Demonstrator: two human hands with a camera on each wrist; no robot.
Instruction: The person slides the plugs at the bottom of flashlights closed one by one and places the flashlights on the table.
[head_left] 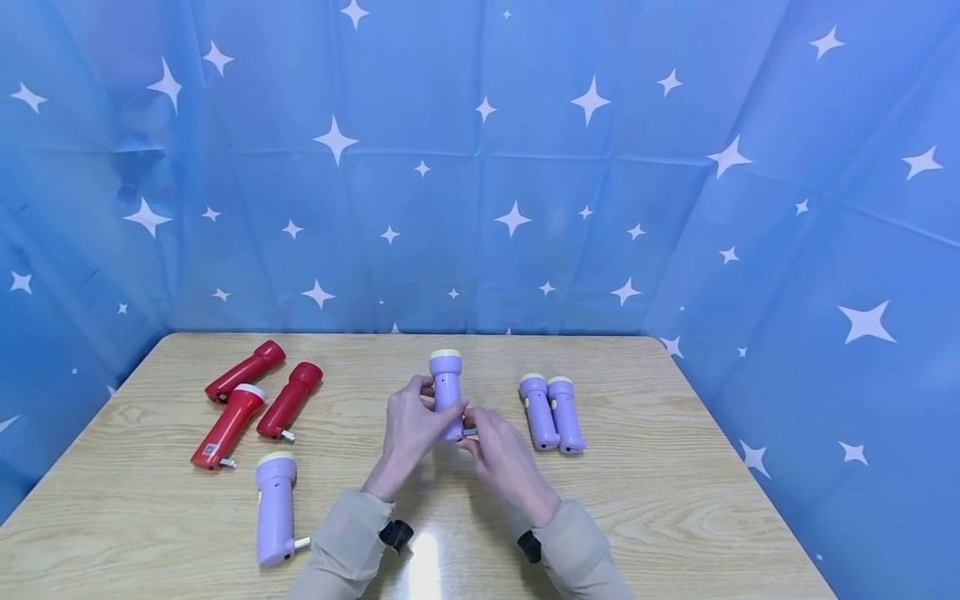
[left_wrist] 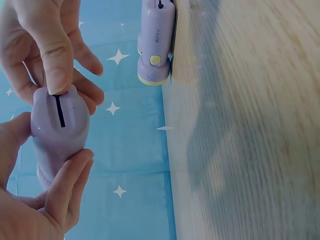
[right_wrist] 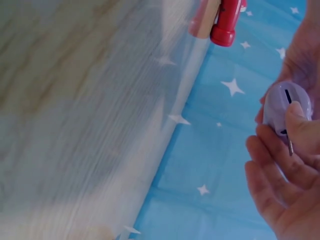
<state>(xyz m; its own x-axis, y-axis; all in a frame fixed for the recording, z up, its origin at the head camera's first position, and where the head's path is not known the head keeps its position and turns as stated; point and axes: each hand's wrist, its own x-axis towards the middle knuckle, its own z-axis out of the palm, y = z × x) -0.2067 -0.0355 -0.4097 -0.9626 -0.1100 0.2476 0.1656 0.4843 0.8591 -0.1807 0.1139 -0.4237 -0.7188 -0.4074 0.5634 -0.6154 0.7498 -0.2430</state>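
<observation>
Currently a purple flashlight [head_left: 447, 390] is held over the table [head_left: 675, 517], its pale-rimmed head pointing away from the person and its tail end toward them. The left hand [head_left: 411, 423] grasps the body, thumb on one side and fingers on the other; the head sticks out beyond this grip, and the tail end remains exposed. From the left wrist, a black slot [left_wrist: 59, 111] shows in that end.

A metal plug [head_left: 470, 432] juts from the side of the tail, toward the right hand [head_left: 506, 454]. This hand's thumb touches the tail end at the slot, while its other fingers lie beside and behind the plug; whether this grip pinches the plug or merely presses there, I cannot tell.

Both forearms enter from the near edge and angle inward, so the hands meet at the tail. The sleeves [head_left: 576, 537] reach down to just short of the wrists, each with a black band near it. Two more purple flashlights [head_left: 553, 414] lie side by side, just beyond the right hand on its outer side.
</observation>
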